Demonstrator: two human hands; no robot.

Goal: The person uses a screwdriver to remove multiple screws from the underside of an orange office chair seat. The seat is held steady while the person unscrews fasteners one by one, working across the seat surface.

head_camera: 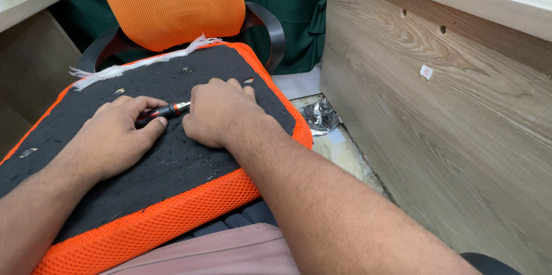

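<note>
Left hand (118, 134) grips screwdriver (163, 112) on upturned orange seat cushion (172, 154); right hand (221, 111) rests at tip

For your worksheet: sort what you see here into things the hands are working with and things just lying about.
In use:
- left hand and right hand on the screwdriver
- upturned seat cushion

Lying about:
- crumpled foil
- orange backrest
- wooden panel

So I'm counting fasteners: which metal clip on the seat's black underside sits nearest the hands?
The clip just beyond the right hand; the others lie farther off.
</note>
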